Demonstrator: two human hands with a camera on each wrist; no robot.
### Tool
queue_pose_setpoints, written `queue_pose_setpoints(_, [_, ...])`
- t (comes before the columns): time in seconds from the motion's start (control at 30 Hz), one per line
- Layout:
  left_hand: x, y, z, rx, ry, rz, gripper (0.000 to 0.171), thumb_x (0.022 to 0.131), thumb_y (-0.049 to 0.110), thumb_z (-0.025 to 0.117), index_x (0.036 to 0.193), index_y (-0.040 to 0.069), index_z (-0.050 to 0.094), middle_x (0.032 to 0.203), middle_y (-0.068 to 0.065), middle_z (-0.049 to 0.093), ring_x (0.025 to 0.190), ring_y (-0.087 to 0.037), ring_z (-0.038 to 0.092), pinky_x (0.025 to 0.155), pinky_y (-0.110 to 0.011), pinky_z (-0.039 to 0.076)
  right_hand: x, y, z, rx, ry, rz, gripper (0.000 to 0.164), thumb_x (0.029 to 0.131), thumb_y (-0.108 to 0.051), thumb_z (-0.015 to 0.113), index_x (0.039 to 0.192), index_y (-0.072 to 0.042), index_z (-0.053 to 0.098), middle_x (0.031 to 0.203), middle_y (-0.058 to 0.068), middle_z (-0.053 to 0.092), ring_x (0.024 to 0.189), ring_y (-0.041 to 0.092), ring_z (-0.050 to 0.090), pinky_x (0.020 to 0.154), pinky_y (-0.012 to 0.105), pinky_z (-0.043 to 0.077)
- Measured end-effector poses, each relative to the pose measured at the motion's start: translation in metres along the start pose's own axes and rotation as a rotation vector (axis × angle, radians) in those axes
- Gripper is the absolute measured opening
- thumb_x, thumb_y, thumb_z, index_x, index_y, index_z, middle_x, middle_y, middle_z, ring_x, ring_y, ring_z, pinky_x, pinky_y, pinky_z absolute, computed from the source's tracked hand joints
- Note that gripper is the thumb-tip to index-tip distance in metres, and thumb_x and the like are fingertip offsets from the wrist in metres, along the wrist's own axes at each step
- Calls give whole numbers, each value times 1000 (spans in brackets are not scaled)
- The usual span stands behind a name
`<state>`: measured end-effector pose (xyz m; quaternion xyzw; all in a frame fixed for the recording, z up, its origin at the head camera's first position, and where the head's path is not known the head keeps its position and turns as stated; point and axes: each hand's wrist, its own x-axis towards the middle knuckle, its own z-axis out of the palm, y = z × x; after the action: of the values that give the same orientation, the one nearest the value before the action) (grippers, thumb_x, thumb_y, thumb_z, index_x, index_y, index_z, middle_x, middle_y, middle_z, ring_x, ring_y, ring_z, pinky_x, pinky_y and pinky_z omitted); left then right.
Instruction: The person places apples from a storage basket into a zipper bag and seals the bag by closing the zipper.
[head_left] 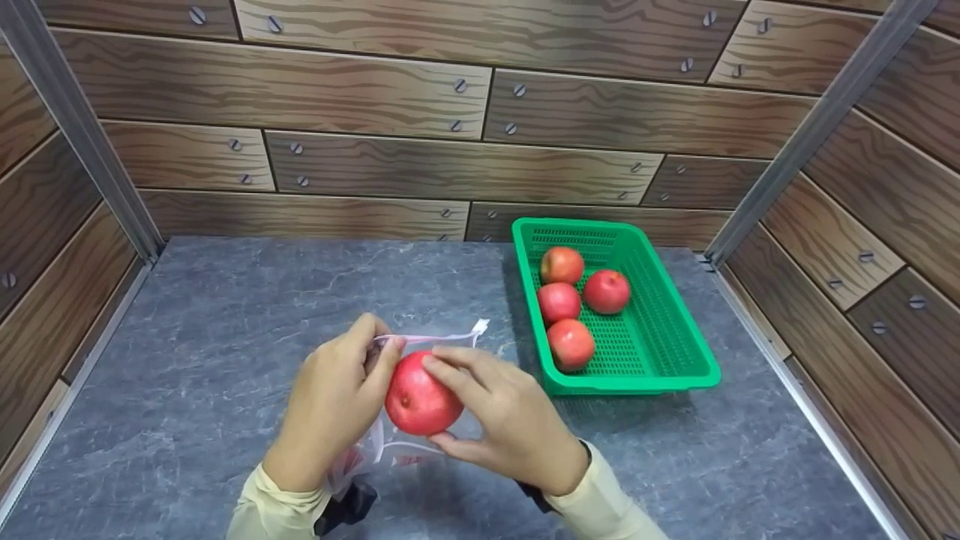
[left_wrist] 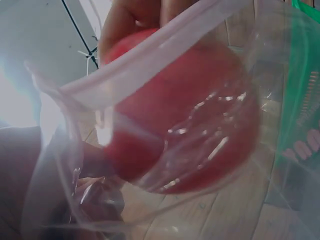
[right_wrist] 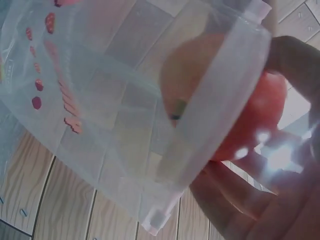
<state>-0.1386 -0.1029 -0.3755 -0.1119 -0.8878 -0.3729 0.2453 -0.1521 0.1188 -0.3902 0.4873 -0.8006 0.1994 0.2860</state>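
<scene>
My right hand (head_left: 517, 416) holds a red apple (head_left: 422, 394) between its thumb and fingers, in front of my body. Beside the apple, my left hand (head_left: 334, 394) pinches the edge of a clear zip bag (head_left: 431, 337) with thumb and forefinger. In the right wrist view the zip bag (right_wrist: 115, 115), with red printing and a slider at its corner, overlaps part of the apple (right_wrist: 262, 112). Through the film in the left wrist view shows the apple (left_wrist: 190, 115). Much of the bag lies hidden under the hands in the head view.
A green plastic basket (head_left: 675, 322) stands to the right on the grey marbled table (head_left: 225, 322). Several red apples (head_left: 570, 345) lie along its left half. Wood-patterned walls (head_left: 375, 165) close off the back and both sides.
</scene>
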Motion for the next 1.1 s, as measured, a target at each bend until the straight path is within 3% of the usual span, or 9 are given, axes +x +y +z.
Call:
queue_pose_setpoints(0.17, [0, 1, 2, -8, -7, 12, 15, 98, 19, 71, 90, 15, 60, 65, 7, 46, 59, -12, 44, 55, -31, 38, -1, 4, 5, -38, -115, -104, 72, 79, -35, 89, 141, -13, 61, 134, 6, 62, 121, 21, 62, 100, 37, 52])
queue_pose_setpoints(0.3, [0, 1, 3, -22, -21, 9, 14, 99, 19, 70, 90, 15, 60, 65, 8, 47, 59, -11, 44, 56, -30, 38, 1, 5, 8, -65, -132, -196, 60, 85, -28, 84, 139, -13, 62, 137, 6, 62, 124, 23, 60, 106, 41, 47])
queue_pose_setpoints(0.4, [0, -1, 2, -39, -5, -8, 14, 99, 18, 70, 90, 15, 61, 65, 8, 46, 59, -11, 43, 55, -30, 37, 4, 6, 7, -67, -33, -207, 45, 91, -12, 74, 135, -13, 65, 135, 8, 63, 123, 25, 61, 106, 42, 47])
queue_pose_setpoints(0.5, [1, -3, 2, -53, 17, -21, 13, 99, 18, 71, 90, 15, 62, 65, 8, 43, 58, -9, 40, 54, -29, 35, 5, 7, 1, -7, 134, -186, 41, 91, 3, 58, 128, -10, 69, 129, 10, 65, 116, 25, 63, 101, 41, 49])
queue_pose_setpoints(0.57, [1, -4, 2, -54, 29, -27, 12, 99, 19, 71, 91, 14, 62, 65, 9, 42, 56, -9, 38, 53, -29, 33, 5, 7, -4, 30, 223, -171, 40, 93, 4, 51, 126, -9, 70, 125, 11, 66, 111, 25, 64, 97, 41, 51])
queue_pose_setpoints(0.63, [1, -5, 1, -51, 38, -33, 12, 100, 19, 70, 92, 14, 63, 64, 9, 40, 55, -9, 37, 53, -28, 32, 5, 7, -8, 41, 259, -152, 37, 95, 2, 48, 123, -8, 70, 122, 10, 66, 107, 25, 64, 95, 40, 51])
queue_pose_setpoints(0.73, [1, -5, 0, -46, 51, -52, 13, 101, 21, 69, 92, 14, 62, 63, 8, 40, 55, -9, 38, 53, -29, 32, 4, 7, -12, 31, 247, -106, 33, 95, 0, 51, 121, -9, 70, 120, 9, 67, 106, 24, 64, 94, 40, 52])
queue_pose_setpoints(0.97, [1, -5, -3, -58, 53, -83, 14, 101, 20, 68, 91, 14, 61, 63, 7, 41, 56, -11, 39, 55, -30, 32, 0, 10, -14, 10, 166, -10, 43, 80, 1, 69, 122, -12, 70, 124, 6, 66, 109, 21, 65, 89, 40, 55])
queue_pose_setpoints(1.1, [1, -6, -4, -56, 53, -82, 14, 100, 19, 69, 91, 14, 61, 63, 7, 40, 57, -11, 38, 55, -30, 32, -2, 12, -16, -7, 124, 35, 44, 80, -2, 74, 122, -13, 69, 124, 5, 66, 110, 20, 65, 91, 41, 55])
